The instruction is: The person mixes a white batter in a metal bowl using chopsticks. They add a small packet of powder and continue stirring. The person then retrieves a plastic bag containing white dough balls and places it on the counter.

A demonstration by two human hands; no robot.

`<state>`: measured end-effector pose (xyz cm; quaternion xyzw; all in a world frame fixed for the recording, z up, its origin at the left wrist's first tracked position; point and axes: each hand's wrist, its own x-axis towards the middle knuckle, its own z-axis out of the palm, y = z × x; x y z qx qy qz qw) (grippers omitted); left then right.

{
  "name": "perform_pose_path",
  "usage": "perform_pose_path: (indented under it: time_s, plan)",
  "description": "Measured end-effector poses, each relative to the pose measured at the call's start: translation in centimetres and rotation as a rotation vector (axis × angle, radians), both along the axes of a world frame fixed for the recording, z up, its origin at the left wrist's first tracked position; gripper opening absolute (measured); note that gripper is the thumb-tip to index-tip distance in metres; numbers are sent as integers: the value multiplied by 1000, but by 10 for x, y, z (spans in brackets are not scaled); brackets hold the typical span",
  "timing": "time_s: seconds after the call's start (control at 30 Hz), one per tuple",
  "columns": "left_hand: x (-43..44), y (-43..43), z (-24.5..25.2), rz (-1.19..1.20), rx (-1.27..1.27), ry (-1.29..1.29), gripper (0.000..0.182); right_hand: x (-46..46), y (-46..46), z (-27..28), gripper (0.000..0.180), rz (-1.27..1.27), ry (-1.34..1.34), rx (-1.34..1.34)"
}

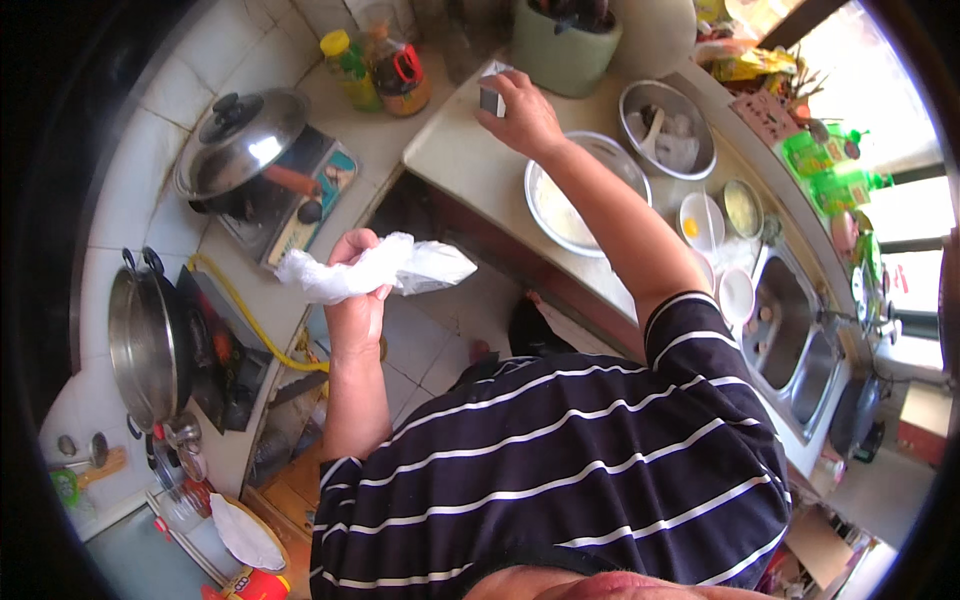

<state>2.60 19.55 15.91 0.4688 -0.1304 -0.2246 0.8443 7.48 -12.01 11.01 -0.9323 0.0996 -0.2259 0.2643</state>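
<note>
A crumpled white plastic bag (pixel 431 268) is gripped in my left hand (pixel 355 319), over the gap between the counters. My right hand (pixel 525 116) reaches to the counter's far corner, with thumb and fingers around a small grey and white box (pixel 491 101). Whether that box rests on the counter or is lifted, I cannot tell. Under my right forearm stands a metal bowl (pixel 534 196) with pale, flour-like contents. To its right is another metal bowl (pixel 709 166) holding a light spoon and clear plastic. A small bowl with an egg yolk (pixel 691 226) sits near the sink.
Left of me, a lidded pan (pixel 244 154) sits on a gas stove (pixel 330 187) with a yellow hose (pixel 240 304). Bottles (pixel 397 75) and a green pot (pixel 562 56) stand at the back. A double sink (pixel 784 322) is on the right. A large wok (pixel 142 345) leans left.
</note>
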Motion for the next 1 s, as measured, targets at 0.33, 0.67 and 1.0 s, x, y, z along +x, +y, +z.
perform_pose_path:
  time_s: [0.33, 0.67, 1.0]
  plan:
    - [66, -90, -4, 33, -67, 42, 13, 99, -103, -58, 69, 221, 343, 76]
    - [147, -170, -39, -219, -150, 37, 28, 91, -126, -57, 59, -145, 251, -64]
    - [181, -195, -102, -87, 124, 165, 26, 42, -63, -23, 35, -45, 121, 59]
